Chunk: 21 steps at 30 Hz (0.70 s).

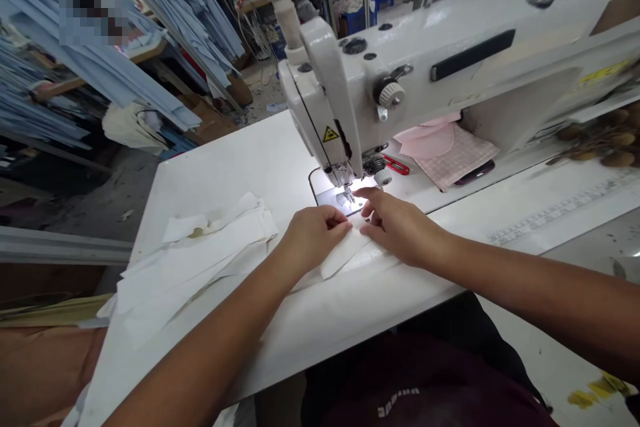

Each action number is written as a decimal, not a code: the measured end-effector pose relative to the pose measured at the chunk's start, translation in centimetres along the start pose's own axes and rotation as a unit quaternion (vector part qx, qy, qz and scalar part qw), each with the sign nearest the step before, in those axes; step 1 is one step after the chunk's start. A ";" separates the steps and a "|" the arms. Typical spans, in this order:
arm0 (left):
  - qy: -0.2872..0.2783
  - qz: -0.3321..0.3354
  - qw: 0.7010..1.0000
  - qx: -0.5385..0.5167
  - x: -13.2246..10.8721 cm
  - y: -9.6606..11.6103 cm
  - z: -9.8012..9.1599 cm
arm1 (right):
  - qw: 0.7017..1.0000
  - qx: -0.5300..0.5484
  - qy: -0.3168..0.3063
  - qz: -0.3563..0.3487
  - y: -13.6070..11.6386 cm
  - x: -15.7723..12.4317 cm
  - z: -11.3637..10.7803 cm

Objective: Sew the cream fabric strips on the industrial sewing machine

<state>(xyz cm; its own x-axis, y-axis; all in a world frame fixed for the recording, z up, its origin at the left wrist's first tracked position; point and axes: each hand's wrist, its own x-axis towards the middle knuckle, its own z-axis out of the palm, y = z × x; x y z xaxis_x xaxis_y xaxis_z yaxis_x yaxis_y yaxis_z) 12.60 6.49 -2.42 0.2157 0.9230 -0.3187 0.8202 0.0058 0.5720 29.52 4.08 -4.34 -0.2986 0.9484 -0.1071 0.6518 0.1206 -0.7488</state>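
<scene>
A white fabric piece (345, 255) lies on the sewing table just in front of the needle area of a white sewing machine (320, 100). My left hand (315, 233) pinches the fabric's edge between thumb and fingers. On the other side, my right hand (395, 220) touches the same piece with its thumb low; its index finger reaches out beside the lit presser foot (346, 197), and the fingers are apart. Whether the fabric's far edge lies under the foot cannot be made out.
Left of my hands lies a loose pile of white fabric pieces (200, 260). Behind the needle are red thread snips (396, 165) and pink checked cloth (445, 150) on a dark phone-like object. Light blue garments (100, 60) hang at the far left.
</scene>
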 end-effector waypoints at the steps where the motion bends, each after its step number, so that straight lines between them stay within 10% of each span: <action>1: -0.004 0.005 1.000 0.008 0.1 0.0 0.0 | 1.000 -0.021 -0.001 -0.008 0.0 0.0 0.0; 10: -0.010 0.010 1.000 0.028 1.4 0.1 -0.5 | 0.953 -0.207 -0.037 -0.219 1.3 0.1 -0.8; 21: 0.024 0.009 0.999 0.032 3.9 0.1 -2.1 | 0.936 -0.272 -0.026 -0.222 1.4 1.7 -1.1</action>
<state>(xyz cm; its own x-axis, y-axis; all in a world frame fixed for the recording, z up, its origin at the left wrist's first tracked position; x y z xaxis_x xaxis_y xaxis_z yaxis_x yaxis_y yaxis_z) 12.41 10.86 -2.06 0.2062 0.9401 -0.2716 0.8494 -0.0342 0.5267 30.70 6.16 -4.82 -0.6477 0.7561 0.0936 0.7102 0.6436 -0.2853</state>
